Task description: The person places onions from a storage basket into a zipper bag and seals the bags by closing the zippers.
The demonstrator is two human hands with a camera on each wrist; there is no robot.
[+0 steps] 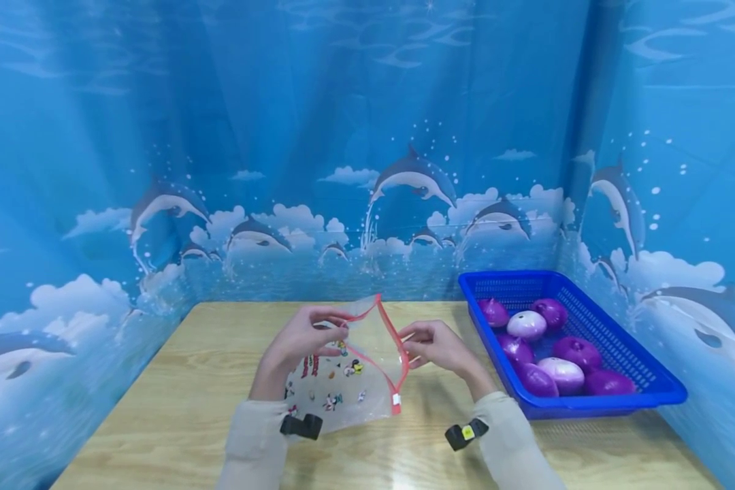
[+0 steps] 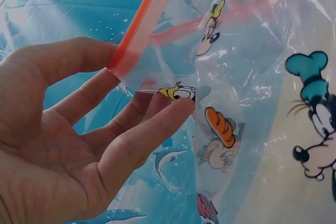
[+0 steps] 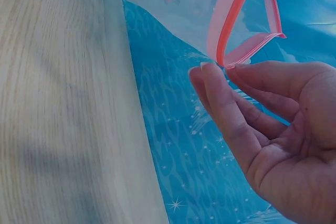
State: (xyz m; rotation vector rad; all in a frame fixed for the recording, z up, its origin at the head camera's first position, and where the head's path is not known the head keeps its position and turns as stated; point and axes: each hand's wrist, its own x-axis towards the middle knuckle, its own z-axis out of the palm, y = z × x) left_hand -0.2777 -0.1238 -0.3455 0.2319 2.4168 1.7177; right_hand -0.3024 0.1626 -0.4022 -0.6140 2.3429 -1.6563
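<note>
A clear zip bag printed with cartoon figures is held up over the wooden table, its red-edged mouth spread apart. On the left side of that mouth, my left hand pinches the plastic; its wrist view shows the thumb pressing against the film just below the red zip strip. The opposite edge is pinched by my right hand, with thumb and fingertips at a fold of the red strip. A white slider sits at the bag's near corner.
To the right, a blue plastic basket holds several purple onions, some with whitish patches. Curtains with dolphins enclose the table at the back and sides. Each wrist wears a black camera mount.
</note>
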